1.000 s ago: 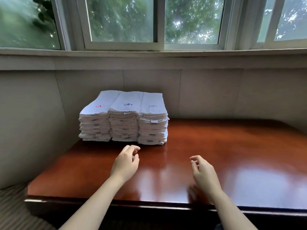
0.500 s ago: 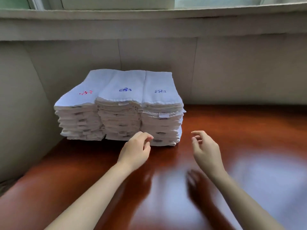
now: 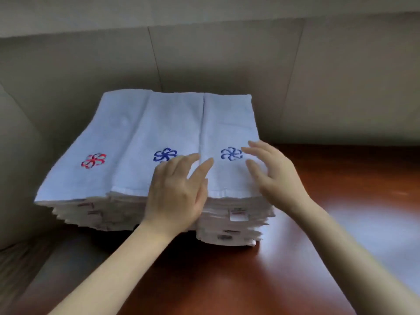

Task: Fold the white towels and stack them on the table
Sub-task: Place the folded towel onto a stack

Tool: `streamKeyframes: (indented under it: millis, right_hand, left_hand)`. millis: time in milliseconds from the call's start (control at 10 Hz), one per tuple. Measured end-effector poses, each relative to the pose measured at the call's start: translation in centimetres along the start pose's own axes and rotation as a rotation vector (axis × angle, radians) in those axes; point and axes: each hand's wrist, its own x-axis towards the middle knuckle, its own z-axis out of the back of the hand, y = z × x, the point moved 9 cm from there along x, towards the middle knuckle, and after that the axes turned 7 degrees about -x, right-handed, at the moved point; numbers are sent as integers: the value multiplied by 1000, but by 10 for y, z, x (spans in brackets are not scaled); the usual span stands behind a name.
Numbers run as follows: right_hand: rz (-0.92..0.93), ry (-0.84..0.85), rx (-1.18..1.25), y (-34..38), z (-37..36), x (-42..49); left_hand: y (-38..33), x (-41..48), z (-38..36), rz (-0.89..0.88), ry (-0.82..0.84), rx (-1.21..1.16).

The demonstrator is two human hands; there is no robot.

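Here we see the white towels (image 3: pixel 75 210) lying in three tall piles, side by side and touching, on the glossy reddish-brown surface (image 3: pixel 318 235), close against the wall (image 3: pixel 227 60). Every towel that shows is folded to a narrow strip. The left pile (image 3: pixel 91 133) carries a red emblem (image 3: pixel 93 160) on top, while the middle pile (image 3: pixel 168 123) and the right pile (image 3: pixel 227 119) each carry a blue one. The left hand (image 3: pixel 175 192) lies over the seam between the middle and right piles, fingers straight. The right hand (image 3: pixel 275 176) is at the right pile's outer edge, fingers spread. The grip of both hands is open, and neither holds cloth. We find no loose or unfolded towel in view. We judge, therefore, that either the stacking is largely finished and the hands are squaring the last pile, or its top towel is about to be lifted for further folding; the view does not settle which.
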Motion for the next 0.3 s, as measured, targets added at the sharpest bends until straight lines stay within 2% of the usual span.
streamKeyframes:
  millis: [100, 200, 300]
  right_hand:
    - [-20, 406, -285, 6, -40, -12]
    - [-110, 617, -344, 6, -44, -25]
    - [-141, 841, -401, 15, -32, -32]
  left_hand:
    - [18, 0, -15, 137, 349, 36]
    - [17, -9, -19, 207, 591, 22]
    - [19, -23, -26, 338, 1003, -112]
